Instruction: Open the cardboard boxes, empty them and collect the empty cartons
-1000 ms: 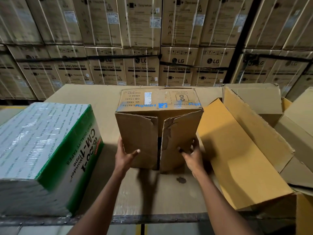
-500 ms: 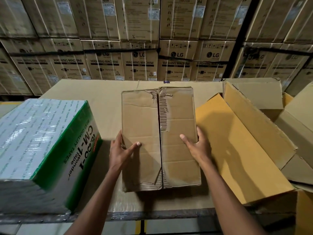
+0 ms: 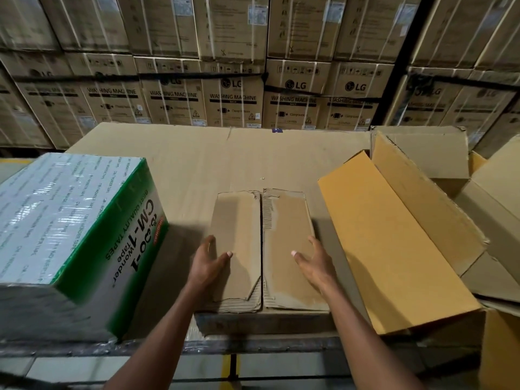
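A small brown cardboard box (image 3: 284,235) stands on the cardboard-covered table (image 3: 197,164) near its front edge. Its two top flaps are closed, with a torn tape seam down the middle. My left hand (image 3: 206,266) clasps the box's left side with the thumb lying on the top flap. My right hand (image 3: 316,266) clasps the right side the same way. Whatever is inside the box is hidden.
A plastic-wrapped green and white tape carton (image 3: 70,220) sits to the left. An open yellowish carton (image 3: 394,243) lies on its side at the right, with more empty cartons (image 3: 427,153) behind it. Stacked washing machine boxes (image 3: 233,97) wall off the back.
The small box was tipped over so its flap side now faces up, then drawn toward the front edge. Both hands stayed on its sides.
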Available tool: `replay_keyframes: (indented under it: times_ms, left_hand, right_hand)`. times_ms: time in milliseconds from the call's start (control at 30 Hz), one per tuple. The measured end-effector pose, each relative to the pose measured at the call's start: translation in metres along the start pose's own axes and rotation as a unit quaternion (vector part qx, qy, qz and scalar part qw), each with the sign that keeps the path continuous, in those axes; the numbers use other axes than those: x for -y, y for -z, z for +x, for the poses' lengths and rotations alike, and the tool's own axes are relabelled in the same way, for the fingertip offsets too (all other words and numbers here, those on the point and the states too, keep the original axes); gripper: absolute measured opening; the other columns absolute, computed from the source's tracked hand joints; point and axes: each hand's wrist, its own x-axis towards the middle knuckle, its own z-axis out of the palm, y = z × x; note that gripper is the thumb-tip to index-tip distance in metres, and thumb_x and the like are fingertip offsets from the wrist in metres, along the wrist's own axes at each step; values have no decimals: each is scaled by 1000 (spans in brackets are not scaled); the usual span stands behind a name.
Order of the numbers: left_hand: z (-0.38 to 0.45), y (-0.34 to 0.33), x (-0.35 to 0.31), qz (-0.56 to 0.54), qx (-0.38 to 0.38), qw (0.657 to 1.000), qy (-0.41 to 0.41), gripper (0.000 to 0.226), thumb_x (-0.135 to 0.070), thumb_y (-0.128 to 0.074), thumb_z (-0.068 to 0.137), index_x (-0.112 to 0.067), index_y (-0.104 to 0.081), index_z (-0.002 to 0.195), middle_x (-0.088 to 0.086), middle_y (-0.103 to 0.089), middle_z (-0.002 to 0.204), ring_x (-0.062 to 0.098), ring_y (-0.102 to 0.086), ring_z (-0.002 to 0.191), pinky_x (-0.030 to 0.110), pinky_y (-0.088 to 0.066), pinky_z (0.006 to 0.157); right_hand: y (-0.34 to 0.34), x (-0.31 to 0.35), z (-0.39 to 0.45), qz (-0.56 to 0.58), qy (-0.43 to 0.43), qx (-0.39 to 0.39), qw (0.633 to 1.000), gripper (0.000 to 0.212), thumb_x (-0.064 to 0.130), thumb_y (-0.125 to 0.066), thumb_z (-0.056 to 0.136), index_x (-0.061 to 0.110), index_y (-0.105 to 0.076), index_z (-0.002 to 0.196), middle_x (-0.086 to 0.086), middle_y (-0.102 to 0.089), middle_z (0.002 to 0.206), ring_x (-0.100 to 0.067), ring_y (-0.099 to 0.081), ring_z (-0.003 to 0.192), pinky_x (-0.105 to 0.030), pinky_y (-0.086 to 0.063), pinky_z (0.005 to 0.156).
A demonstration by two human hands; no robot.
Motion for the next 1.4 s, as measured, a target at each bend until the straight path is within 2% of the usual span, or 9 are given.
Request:
replay_keyframes:
  times_ms: [100, 167, 333, 500, 700, 867, 1033, 1233, 1400]
  left_hand:
    - [-4, -8, 4, 128, -42, 991, -24, 59, -41, -75, 88, -31, -53, 142, 8, -39, 157, 31, -37, 143, 60, -30, 116]
    - [-15, -15, -2, 197, -46, 976, -74, 42, -42, -71, 90, -36, -62, 130, 2, -43, 151, 26, -33, 142, 57, -22, 115]
    - [-48, -37, -17, 149, -23, 978, -147, 18, -26, -68, 93, -26, -75, 110, -4, -66, 114, 11, -59, 101, 34, -50, 90]
    - [-66, -51, -27, 55, 14, 985, -160, 20, -22, -62, 99, -21, -72, 115, -9, -72, 101, 3, -65, 90, 13, -50, 73]
    - [-88, -69, -63, -105, 70, 978, -164, 30, -41, -50, 105, -29, -64, 128, -11, -70, 119, 5, -67, 104, 31, -56, 91]
    - [-108, -113, -101, -63, 197, 951, -229, 46, -54, -43, 104, -33, -55, 143, -12, -60, 140, 2, -59, 116, 21, -50, 91]
    - [-127, -156, -121, 57, 271, 911, -307, 38, -24, -56, 98, -20, -59, 136, 2, -62, 133, 16, -59, 111, 31, -51, 93]
    - [-127, -175, -110, 140, 270, 896, -323, 23, -25, -55, 95, -15, -67, 112, 8, -66, 117, 25, -62, 99, 41, -54, 87]
    - [-114, -152, -91, 163, 238, 915, -282, 30, -26, -61, 94, -19, -66, 124, 5, -67, 120, 20, -61, 105, 38, -53, 92]
  right_hand:
    - [-9, 7, -9, -137, 21, -23, 990, 84, 66, -65, 87, 35, -33, 158, -6, -9, 172, -37, -13, 156, -57, -15, 122]
    - [-18, 18, -20, -181, 70, -9, 981, 92, 76, -61, 84, 38, -26, 160, -2, 0, 173, -36, 5, 158, -60, -5, 122]
    - [-42, 35, -45, -252, 96, 62, 961, 104, 82, -58, 80, 44, -6, 161, 0, 19, 172, -44, 22, 154, -65, 1, 121]
    - [-34, 40, -48, -207, 111, 45, 971, 91, 58, -65, 88, 41, -14, 161, -1, 0, 173, -39, -4, 157, -58, -15, 122]
    - [35, 58, -64, -37, 148, -35, 988, 62, 31, -64, 94, 42, -42, 152, 11, -44, 155, -17, -55, 129, -36, -51, 99]
    - [101, 38, -66, -20, 126, -112, 985, 48, 13, -60, 98, 35, -59, 140, 6, -54, 146, -17, -57, 123, -31, -48, 90]
    - [122, 0, -73, -240, 73, -214, 944, 37, 20, -66, 96, 29, -67, 132, 2, -44, 146, -23, -39, 127, -42, -34, 101]
    - [111, -22, -80, -300, 24, -162, 940, 25, 30, -57, 102, 26, -70, 122, -1, -57, 129, -23, -44, 121, -43, -34, 100]
    - [86, -15, -78, -276, 50, -136, 950, 29, 32, -57, 100, 28, -67, 127, 0, -61, 131, -22, -48, 123, -42, -37, 104]
